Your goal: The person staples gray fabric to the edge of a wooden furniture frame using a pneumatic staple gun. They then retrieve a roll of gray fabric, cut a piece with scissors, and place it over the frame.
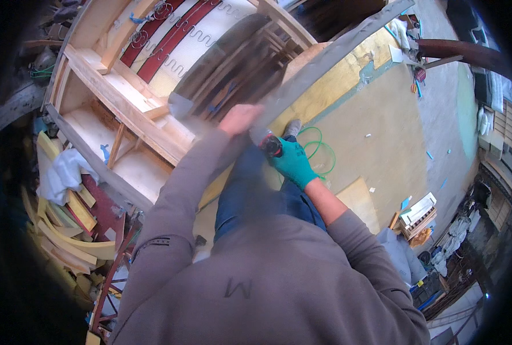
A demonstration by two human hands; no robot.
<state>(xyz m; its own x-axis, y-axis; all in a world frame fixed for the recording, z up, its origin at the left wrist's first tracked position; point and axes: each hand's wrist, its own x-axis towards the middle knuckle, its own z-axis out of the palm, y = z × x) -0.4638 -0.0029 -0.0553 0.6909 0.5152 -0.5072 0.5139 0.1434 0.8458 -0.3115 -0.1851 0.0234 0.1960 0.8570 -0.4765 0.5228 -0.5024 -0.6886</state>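
A wooden sofa frame (123, 126), with zigzag springs (178, 34) and grey-covered edges, stands in front of me. My bare left hand (241, 119) is closed at the edge of the grey fabric (319, 66), pinching it; motion blurs the fingertips. In a teal glove, my right hand (293, 161) grips a red and black staple gun (272, 146). Its nose is close to the fabric edge, just right of my left hand. Blur hides whether it touches. A thin green hose (319, 150) loops on the floor beside the glove.
Yellow foam offcuts (66, 230) and a white cloth (66, 172) are heaped at the left. A foam piece (356, 204) lies on the floor to the right. Farther right are a stack of slatted pieces (418, 215) and a dark red curved bar (463, 54).
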